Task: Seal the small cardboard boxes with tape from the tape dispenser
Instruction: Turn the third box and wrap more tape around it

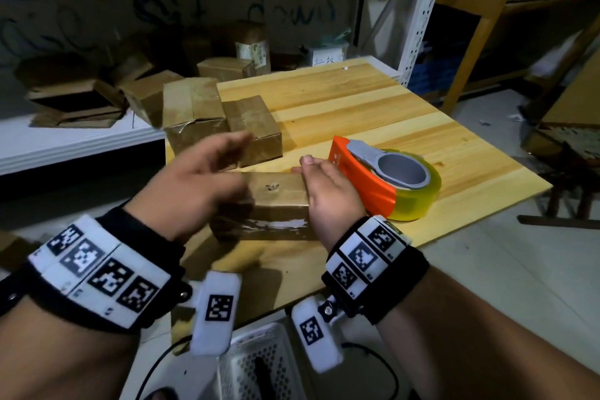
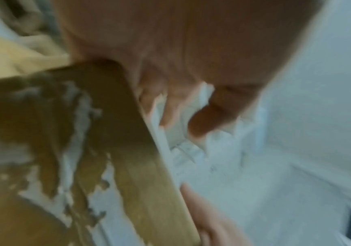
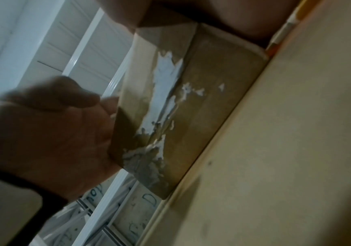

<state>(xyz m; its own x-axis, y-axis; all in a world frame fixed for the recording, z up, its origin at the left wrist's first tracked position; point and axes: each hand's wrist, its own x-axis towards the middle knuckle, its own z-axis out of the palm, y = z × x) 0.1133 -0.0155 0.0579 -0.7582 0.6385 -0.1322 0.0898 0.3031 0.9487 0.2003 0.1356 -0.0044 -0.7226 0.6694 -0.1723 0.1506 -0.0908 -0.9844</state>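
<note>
Left hand [image 1: 194, 178] blurred, fingers extended flat against left end of small cardboard box [image 1: 272, 204], which rests near the front edge of the wooden table [image 1: 357, 107]. Right hand [image 1: 328, 191] clasps its right end. Tape dispenser [image 1: 383, 178] just right of box.

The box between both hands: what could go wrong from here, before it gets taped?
1. The near side of the box shows torn white patches, so new tape may stick badly there.
2. The tape dispenser lies right beside the right hand; turning the box might knock it.
3. The left hand is blurred in motion near the two boxes behind and could bump them.
</note>
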